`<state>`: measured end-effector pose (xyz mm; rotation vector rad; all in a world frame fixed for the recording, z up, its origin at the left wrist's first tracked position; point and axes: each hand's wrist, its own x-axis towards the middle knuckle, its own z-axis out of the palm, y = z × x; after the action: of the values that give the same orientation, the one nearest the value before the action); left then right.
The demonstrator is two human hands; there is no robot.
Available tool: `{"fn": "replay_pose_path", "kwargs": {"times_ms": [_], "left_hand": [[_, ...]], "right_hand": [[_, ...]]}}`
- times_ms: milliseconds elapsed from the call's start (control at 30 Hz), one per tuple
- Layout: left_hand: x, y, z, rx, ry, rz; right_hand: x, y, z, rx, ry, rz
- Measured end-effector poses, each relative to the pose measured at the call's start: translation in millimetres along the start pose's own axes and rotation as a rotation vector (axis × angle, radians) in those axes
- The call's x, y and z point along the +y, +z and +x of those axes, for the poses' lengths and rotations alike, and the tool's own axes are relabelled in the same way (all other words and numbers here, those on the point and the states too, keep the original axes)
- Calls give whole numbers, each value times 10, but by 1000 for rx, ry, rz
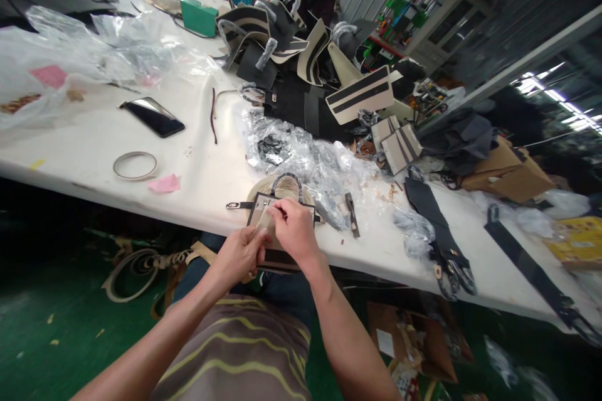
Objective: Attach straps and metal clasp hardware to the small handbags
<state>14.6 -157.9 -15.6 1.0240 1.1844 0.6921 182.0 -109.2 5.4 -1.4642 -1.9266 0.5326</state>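
Fingers, left hand [242, 255]: bent in and closed at the left edge of the bag panel [282, 257]; what lies between them is too small to make out. Fingers, right hand [296, 229]: thumb and forefinger drawn together over the panel's far part; anything pinched is likewise unclear.

Bag panel, one: beige, dark border and dark near band, at the near edge of the white surface [202, 197], between and under both hands. Dark arched handle [288, 176] at its far side; dark tab [239, 205] with metal fitting extending left.

Left of the hands: pink scrap [164, 184], near; pale ring [134, 177], just beside it; black phone [153, 117], farther.

Far left: clear plastic; green box [199, 17].

Far, centre: heap of dark and beige bag parts, including one striped panel [361, 95]; crumpled clear wrapping [324, 164] on its near side. Beyond: one co-worker, dark sleeve [325, 7].

Right: two long black pieces [433, 216], well apart. Far right: cardboard box [508, 167].
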Motion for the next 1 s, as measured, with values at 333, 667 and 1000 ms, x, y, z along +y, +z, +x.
{"fn": "replay_pose_path", "kwargs": {"times_ms": [333,667,1000], "left_hand": [[-63,85,86,62,-82,-105],[-46,100,104,-5,-115,-217],[-27,104,142,1,-155,-257]], "right_hand": [[170,104,162,-53,-19,-50],[147,126,210,-66,-39,-91],[186,212,223,-18,34,-88]]}}
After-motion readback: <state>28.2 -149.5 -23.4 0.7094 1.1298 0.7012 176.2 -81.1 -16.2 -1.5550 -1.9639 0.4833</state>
